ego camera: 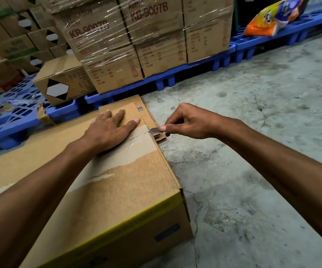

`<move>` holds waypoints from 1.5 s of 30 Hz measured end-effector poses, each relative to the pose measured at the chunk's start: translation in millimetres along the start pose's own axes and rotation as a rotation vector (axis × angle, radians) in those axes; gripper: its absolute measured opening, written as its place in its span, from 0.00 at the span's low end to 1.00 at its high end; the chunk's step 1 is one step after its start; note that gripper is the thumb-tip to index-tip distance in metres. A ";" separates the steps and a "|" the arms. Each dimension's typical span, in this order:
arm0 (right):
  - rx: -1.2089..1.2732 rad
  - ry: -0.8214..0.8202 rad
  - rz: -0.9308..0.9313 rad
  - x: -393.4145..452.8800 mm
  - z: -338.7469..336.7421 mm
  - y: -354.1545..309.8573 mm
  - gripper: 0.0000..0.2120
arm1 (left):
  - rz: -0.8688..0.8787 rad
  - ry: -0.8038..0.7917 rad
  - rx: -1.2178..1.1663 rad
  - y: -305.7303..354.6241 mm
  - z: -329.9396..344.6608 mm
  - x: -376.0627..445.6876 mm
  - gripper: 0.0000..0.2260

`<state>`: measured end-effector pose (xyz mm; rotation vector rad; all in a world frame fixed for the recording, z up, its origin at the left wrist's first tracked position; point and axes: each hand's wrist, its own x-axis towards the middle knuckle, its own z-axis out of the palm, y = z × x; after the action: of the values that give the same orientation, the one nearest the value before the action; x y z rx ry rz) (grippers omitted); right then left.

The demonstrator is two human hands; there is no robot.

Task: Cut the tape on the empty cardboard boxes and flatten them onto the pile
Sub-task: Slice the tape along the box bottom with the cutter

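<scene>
A large brown cardboard box (121,192) with a yellow and blue printed edge stands on the concrete floor in front of me. A strip of clear tape (137,141) runs along the seam of its top. My left hand (109,130) presses flat on the top, fingers straight, just left of the seam's far end. My right hand (187,122) pinches a small metal blade (154,130) whose tip meets the tape at the box's right edge. Behind the box, flattened cardboard (146,113) lies on the floor.
Blue plastic pallets (195,68) run along the back, loaded with shrink-wrapped brown cartons (152,35). A single carton with a diamond mark (61,84) sits at the left. An orange and blue bag (272,18) lies on the far right pallet. Bare cracked concrete (252,142) spreads to the right.
</scene>
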<state>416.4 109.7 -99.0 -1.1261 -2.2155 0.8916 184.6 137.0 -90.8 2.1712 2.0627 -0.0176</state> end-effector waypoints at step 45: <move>-0.806 0.582 0.345 29.1 12.4 -25.1 0.16 | -0.186 0.115 -0.131 -81.6 -9.8 12.5 0.39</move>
<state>379.7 118.7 -84.9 -1.8664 -1.9061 -0.2855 103.3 154.2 -90.5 1.9419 2.2521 0.2205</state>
